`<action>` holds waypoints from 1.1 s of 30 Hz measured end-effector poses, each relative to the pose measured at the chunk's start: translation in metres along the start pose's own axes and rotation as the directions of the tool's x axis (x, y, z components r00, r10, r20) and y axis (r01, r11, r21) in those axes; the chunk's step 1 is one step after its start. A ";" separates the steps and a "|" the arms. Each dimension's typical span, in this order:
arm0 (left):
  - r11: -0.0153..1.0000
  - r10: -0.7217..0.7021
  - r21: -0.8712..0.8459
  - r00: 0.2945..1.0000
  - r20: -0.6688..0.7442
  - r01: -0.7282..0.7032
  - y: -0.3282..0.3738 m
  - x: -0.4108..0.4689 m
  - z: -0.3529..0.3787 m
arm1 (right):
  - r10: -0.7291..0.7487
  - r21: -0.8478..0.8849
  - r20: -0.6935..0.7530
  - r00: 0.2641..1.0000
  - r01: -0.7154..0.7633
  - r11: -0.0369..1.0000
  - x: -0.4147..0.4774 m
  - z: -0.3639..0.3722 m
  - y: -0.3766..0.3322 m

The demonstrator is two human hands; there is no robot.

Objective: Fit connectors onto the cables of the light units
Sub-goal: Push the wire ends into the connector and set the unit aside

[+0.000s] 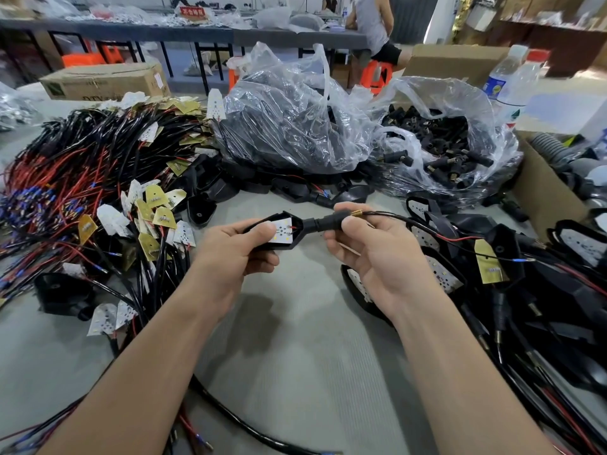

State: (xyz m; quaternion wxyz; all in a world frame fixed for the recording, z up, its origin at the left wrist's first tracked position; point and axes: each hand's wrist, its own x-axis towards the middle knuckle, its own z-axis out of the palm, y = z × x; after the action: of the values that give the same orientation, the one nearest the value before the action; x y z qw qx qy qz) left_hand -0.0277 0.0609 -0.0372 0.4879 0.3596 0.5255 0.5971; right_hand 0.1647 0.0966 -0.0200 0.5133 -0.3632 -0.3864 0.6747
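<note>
My left hand point(235, 249) grips a black light unit point(285, 232) with a white LED board showing in its open face. Its neck points right into a black connector point(323, 223) with a brass threaded end point(356, 212). My right hand point(368, 247) pinches that connector between thumb and fingers. A black cable point(410, 221) with a red wire runs out of the brass end to the right, over the pile of units.
Wired LED boards point(98, 178) are heaped at left. A clear bag of black housings point(289, 126) and a bag of black connectors point(450, 149) stand behind. Assembled units point(542, 290) pile at right, beside a cardboard box point(538, 188) and a water bottle point(512, 83). A person sits far back.
</note>
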 end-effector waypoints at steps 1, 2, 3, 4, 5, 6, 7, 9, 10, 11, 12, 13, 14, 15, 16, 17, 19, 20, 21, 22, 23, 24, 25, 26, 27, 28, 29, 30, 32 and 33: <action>1.000 -0.003 -0.003 1.000 0.011 0.003 0.000 0.000 0.000 | -0.010 0.015 0.012 1.000 0.010 1.000 0.001 -0.001 0.000; 1.000 -0.008 -0.002 1.000 0.021 0.008 -0.001 0.001 -0.001 | -0.017 0.030 0.032 0.999 0.016 0.999 0.001 -0.002 -0.001; 1.000 -0.013 0.004 1.000 0.026 0.013 -0.001 0.002 -0.002 | -0.020 0.042 0.060 0.998 0.018 0.999 0.001 -0.004 -0.001; 1.000 -0.014 0.015 1.000 0.027 0.013 -0.002 0.003 -0.002 | -0.020 0.055 0.091 0.996 0.015 0.998 0.002 -0.005 -0.001; 1.000 -0.009 0.029 1.000 0.023 0.008 -0.003 0.004 -0.002 | -0.016 0.069 0.118 0.993 0.008 0.998 0.002 -0.007 -0.001; 0.999 0.002 0.043 1.000 0.016 -0.002 -0.004 0.004 -0.002 | -0.012 0.086 0.135 0.991 0.000 0.996 0.003 -0.008 -0.001; 0.998 0.016 0.057 1.000 0.007 -0.017 -0.005 0.004 -0.001 | -0.009 0.103 0.144 0.990 -0.006 0.995 0.003 -0.009 -0.001; 0.994 0.052 0.094 0.999 -0.013 -0.050 -0.006 0.004 0.001 | -0.015 0.131 0.156 0.988 -0.005 0.991 0.004 -0.009 0.000; 0.991 0.069 0.118 0.997 -0.022 -0.066 -0.007 0.003 0.001 | -0.025 0.134 0.165 0.986 0.002 0.991 0.004 -0.009 0.001; 0.988 0.079 0.137 0.996 -0.030 -0.074 -0.008 0.003 0.002 | -0.034 0.129 0.178 0.983 0.011 0.992 0.004 -0.009 0.001; 0.987 0.078 0.147 0.996 -0.036 -0.072 -0.009 0.004 0.002 | -0.039 0.122 0.189 0.981 0.016 0.992 0.004 -0.009 0.001; 0.988 0.068 0.143 0.997 -0.041 -0.061 -0.009 0.004 0.002 | -0.037 0.117 0.196 0.980 0.014 0.993 0.004 -0.008 0.001; 0.992 0.048 0.121 0.998 -0.043 -0.042 -0.009 0.005 0.002 | -0.030 0.116 0.197 0.980 0.007 0.993 0.003 -0.008 0.001; 0.997 0.021 0.081 0.999 -0.040 -0.018 -0.009 0.005 0.002 | -0.023 0.120 0.190 0.981 0.000 0.993 0.003 -0.008 0.000; 0.999 -0.009 0.032 0.999 -0.034 0.011 -0.009 0.005 0.003 | -0.018 0.122 0.176 0.984 -0.004 0.992 0.004 -0.008 -0.001; 0.999 -0.033 -0.007 0.999 -0.023 0.033 -0.009 0.005 0.004 | -0.015 0.120 0.160 0.987 -0.004 0.993 0.004 -0.008 -0.001; 0.998 -0.045 -0.035 0.999 0.000 0.045 -0.009 0.006 0.004 | -0.015 0.103 0.129 0.992 0.002 0.995 0.005 -0.007 -0.001; 0.999 -0.040 -0.036 0.999 0.008 0.040 -0.009 0.006 0.004 | -0.019 0.095 0.116 0.993 0.008 0.995 0.005 -0.006 -0.001; 0.999 -0.031 -0.031 0.999 0.012 0.031 -0.009 0.006 0.004 | -0.024 0.089 0.105 0.994 0.015 0.996 0.005 -0.005 -0.001; 1.000 -0.018 -0.019 1.000 0.011 0.018 -0.009 0.006 0.004 | -0.030 0.088 0.094 0.995 0.022 0.996 0.005 -0.004 0.000; 1.000 0.002 0.003 1.000 0.007 -0.002 -0.009 0.006 0.004 | -0.032 0.090 0.086 0.996 0.024 0.996 0.005 -0.004 0.000; 0.999 0.029 0.037 1.000 0.000 -0.029 -0.009 0.006 0.004 | -0.030 0.096 0.086 0.996 0.022 0.995 0.004 -0.003 0.001; 0.995 0.060 0.077 0.998 -0.012 -0.059 -0.010 0.005 0.005 | -0.024 0.103 0.095 0.995 0.014 0.995 0.004 -0.002 0.001; 0.990 0.088 0.112 0.996 -0.027 -0.085 -0.010 0.005 0.005 | -0.016 0.109 0.110 0.994 0.004 0.994 0.003 -0.002 0.002; 0.987 0.106 0.130 0.993 -0.042 -0.100 -0.011 0.005 0.005 | -0.008 0.113 0.126 0.992 -0.006 0.994 0.002 -0.002 0.002; 0.987 0.110 0.124 0.993 -0.050 -0.103 -0.011 0.005 0.005 | -0.003 0.115 0.141 0.990 -0.013 0.993 0.002 -0.002 0.002; 0.990 0.102 0.101 0.994 -0.048 -0.097 -0.010 0.004 0.005 | -0.001 0.116 0.157 0.988 -0.017 0.993 0.001 -0.002 0.001; 0.994 0.089 0.071 0.995 -0.039 -0.086 -0.009 0.004 0.005 | -0.001 0.116 0.173 0.985 -0.020 0.993 0.001 -0.003 0.000; 0.998 0.062 0.025 0.998 -0.009 -0.061 -0.009 0.003 0.007 | 0.001 0.111 0.200 0.980 -0.023 0.993 0.000 -0.003 0.000; 0.999 0.049 0.010 0.999 0.012 -0.049 -0.008 0.002 0.008 | 0.004 0.095 0.207 0.978 -0.024 0.995 0.000 -0.003 0.001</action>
State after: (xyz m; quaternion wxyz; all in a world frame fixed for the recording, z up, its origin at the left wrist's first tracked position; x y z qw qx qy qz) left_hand -0.0193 0.0650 -0.0442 0.4744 0.3785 0.5167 0.6039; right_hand 0.1666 0.0964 -0.0222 0.4824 -0.2685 -0.4020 0.7304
